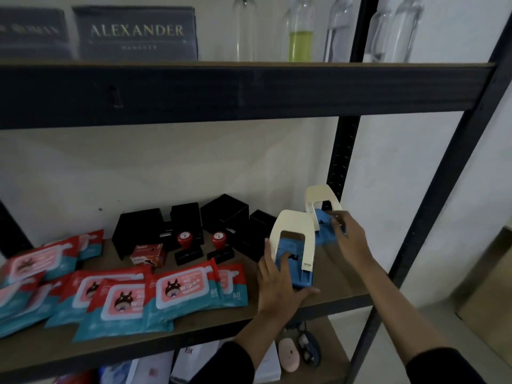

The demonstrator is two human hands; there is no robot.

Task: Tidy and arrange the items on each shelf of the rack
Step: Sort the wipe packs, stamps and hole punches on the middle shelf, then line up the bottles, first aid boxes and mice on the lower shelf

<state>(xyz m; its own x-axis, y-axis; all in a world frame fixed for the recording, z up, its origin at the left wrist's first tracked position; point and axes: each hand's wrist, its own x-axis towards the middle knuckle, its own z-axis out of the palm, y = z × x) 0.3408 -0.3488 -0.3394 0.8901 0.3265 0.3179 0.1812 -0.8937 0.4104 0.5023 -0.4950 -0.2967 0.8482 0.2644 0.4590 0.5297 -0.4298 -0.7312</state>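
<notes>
Two hole punches, cream handles on blue bases, stand on the middle shelf [340, 286]. The left hand [279, 286] grips the nearer punch [295, 253], fingers on the blue base under the handle, thumb along its front edge. The right hand [350, 239] touches the blue base of the farther punch [322, 214] with loosely spread fingers; whether it grips cannot be told.

Left of the left hand: two red-knobbed stamps [187, 249], one small red box [149, 253] with unreadable print, about four black boxes [138, 231], and at least seven wipes packs [185, 289] marked "Wipes" and "80". Above both hands: five clear bottles [300, 29], one holding yellow liquid, and a nameplate [137, 34] reading "ALEXANDER".
</notes>
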